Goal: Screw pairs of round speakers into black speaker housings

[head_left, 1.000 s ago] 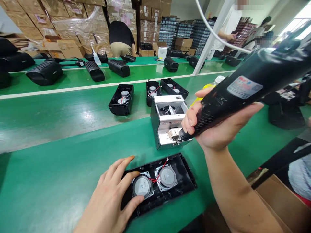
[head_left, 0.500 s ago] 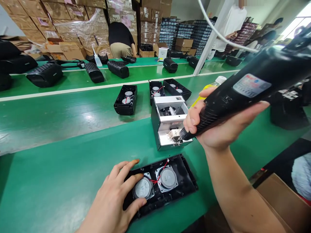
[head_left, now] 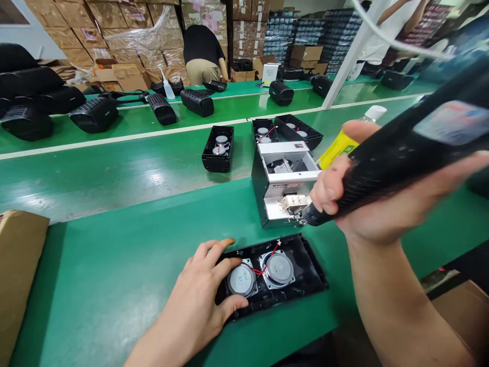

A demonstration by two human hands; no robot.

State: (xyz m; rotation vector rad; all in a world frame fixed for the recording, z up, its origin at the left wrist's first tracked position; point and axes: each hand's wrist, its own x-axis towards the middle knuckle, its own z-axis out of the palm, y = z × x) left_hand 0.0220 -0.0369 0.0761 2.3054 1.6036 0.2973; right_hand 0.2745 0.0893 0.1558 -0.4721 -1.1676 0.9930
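Note:
My right hand (head_left: 367,193) is wrapped round a black electric screwdriver (head_left: 412,137), tilted with its nose down to the left. The nose is at the front of a silver and black screw feeder (head_left: 292,178); its very tip is hard to make out. On the green bench lies an open black speaker housing (head_left: 305,260) with two round silver speaker drivers (head_left: 280,268) and red wires (head_left: 263,267) ending in a white plug. My left hand (head_left: 202,290) grips the left end of this housing, thumb and fingers spread around the left driver (head_left: 241,279).
Behind the feeder stand more open housings (head_left: 218,149) and a yellow-labelled bottle (head_left: 340,148). Finished-looking black speakers (head_left: 196,103) line the far belt. Cardboard (head_left: 23,275) stands at the left edge. A post (head_left: 353,56) rises at right; co-workers (head_left: 202,53) are beyond.
My view has swung left, so the scene sits further right and cardboard shows at the left. Both hands keep their holds, the screwdriver's nose still at the feeder.

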